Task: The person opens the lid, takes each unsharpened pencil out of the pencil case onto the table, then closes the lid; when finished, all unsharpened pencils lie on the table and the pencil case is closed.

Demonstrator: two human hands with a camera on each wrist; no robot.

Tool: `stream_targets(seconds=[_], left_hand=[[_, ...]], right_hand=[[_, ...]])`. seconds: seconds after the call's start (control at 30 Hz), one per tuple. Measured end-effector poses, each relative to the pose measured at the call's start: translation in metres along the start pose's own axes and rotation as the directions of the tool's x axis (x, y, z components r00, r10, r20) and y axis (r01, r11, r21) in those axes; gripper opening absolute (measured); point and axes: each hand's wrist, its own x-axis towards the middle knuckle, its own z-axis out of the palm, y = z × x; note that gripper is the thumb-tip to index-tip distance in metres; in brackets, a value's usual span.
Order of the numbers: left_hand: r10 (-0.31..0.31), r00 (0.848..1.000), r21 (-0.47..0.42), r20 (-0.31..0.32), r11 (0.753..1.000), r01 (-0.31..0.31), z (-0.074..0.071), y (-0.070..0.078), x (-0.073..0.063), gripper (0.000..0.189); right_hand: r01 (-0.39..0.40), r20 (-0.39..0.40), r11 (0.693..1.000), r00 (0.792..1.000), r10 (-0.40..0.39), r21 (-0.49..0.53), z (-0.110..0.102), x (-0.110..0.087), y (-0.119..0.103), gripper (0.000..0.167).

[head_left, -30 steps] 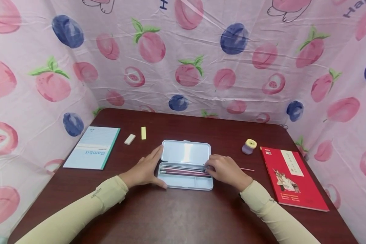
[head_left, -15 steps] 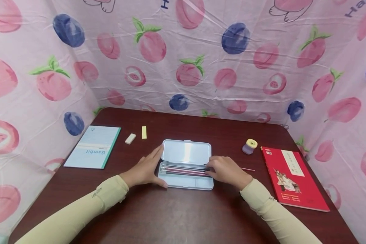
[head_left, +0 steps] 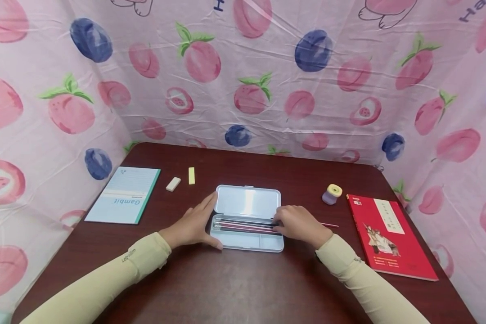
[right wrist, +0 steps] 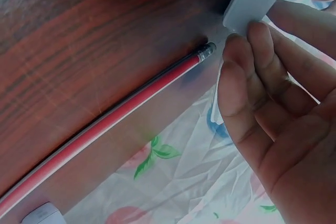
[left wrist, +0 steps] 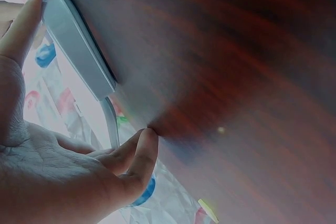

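A pale blue pencil case [head_left: 238, 243] lies with its lid [head_left: 232, 200] raised back, mid-table. Several pencils [head_left: 243, 225] lie side by side in its rear compartment. My left hand [head_left: 191, 225] spans the case's left end, fingers stretched toward the lid and thumb at the front corner; in the left wrist view the thumb touches the case wall [left wrist: 79, 45]. My right hand [head_left: 299, 223] bends over the right end and pinches a pencil among the others, its fingertips partly hidden inside. Its other fingers curl against the case's outer edge [right wrist: 257, 1] in the right wrist view.
A red pencil [right wrist: 115, 115] lies on the table right of the case, partly behind my right hand. A yellow-topped lilac container [head_left: 331, 194] and red book [head_left: 389, 238] are farther right. Left are a white eraser [head_left: 173, 184], a yellow strip [head_left: 191, 176] and a notebook [head_left: 123, 195].
My right hand shifts very slightly at the case's right end, its wrist drawing a little left. My left hand and the case stay in place.
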Motion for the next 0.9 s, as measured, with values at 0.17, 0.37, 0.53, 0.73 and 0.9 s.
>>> stream_targets(seconds=[0.17, 0.37, 0.53, 0.73, 0.9], left_hand=[[-0.002, 1.0, 0.001, 0.002, 1.0, 0.002, -0.0001, -0.0003, 0.0005, 0.152], [-0.002, 1.0, 0.009, 0.006, 1.0, 0.002, -0.0004, -0.0001, 0.0007, 0.152], [-0.006, 1.0, 0.009, 0.008, 1.0, 0.005, -0.001, 0.0008, 0.0007, 0.153], [-0.006, 1.0, 0.005, 0.009, 1.0, 0.006, -0.0009, 0.0006, 0.0011, 0.152], [-0.011, 1.0, 0.003, 0.012, 1.0, 0.011, -0.0003, 0.0001, 0.0012, 0.153]], right_hand=[[-0.025, 0.003, 1.0, 1.0, 0.025, -0.006, 0.0008, 0.0014, -0.0021, 0.014], [-0.016, -0.007, 1.0, 1.0, 0.016, -0.017, 0.0001, 0.0016, -0.0036, 0.012], [0.038, -0.027, 0.997, 0.999, -0.039, -0.063, -0.0008, 0.002, -0.0036, 0.013], [0.054, -0.022, 0.993, 0.998, -0.056, -0.101, -0.0009, 0.0034, -0.0034, 0.013], [0.082, -0.042, 0.987, 0.995, -0.088, -0.137, 0.0001, 0.0042, -0.0053, 0.011]])
